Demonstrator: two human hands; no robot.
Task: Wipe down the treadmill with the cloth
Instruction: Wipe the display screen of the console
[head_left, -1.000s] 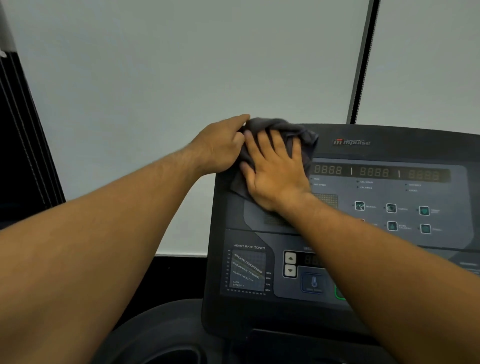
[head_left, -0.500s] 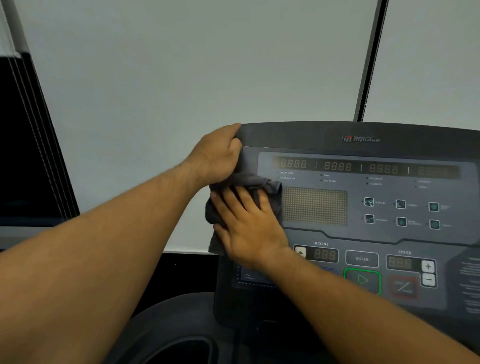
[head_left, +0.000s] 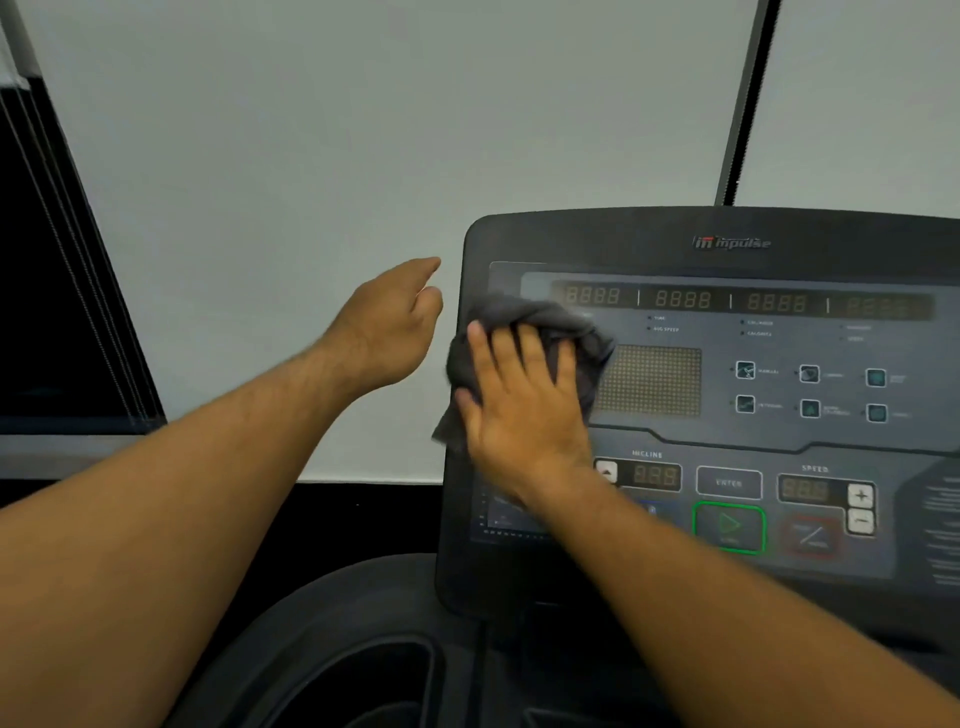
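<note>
1. Crumpled dark grey cloth (head_left: 540, 332) pressed flat on the left part of the black treadmill control panel (head_left: 727, 395), just left of the dotted square screen (head_left: 649, 382).
2. Right hand (head_left: 519, 410) laid on top of the cloth, fingers spread wide and palm down, most likely to push a big patch of cloth against the panel at once.
3. Right arm reaching in from the near right, wrist low, fingers pointing to the far side.
4. Left hand (head_left: 389, 322) up in the air just left of the panel's edge, not touching it, holding nothing.
5. Left fingers loosely curled, thumb side up; probably kept close to grab the edge and steady the panel.
6. Cloth edge hanging a little over the panel's left side.
7. Buttons and number rows to the right not yet under the cloth, so plenty left to wipe.
</note>
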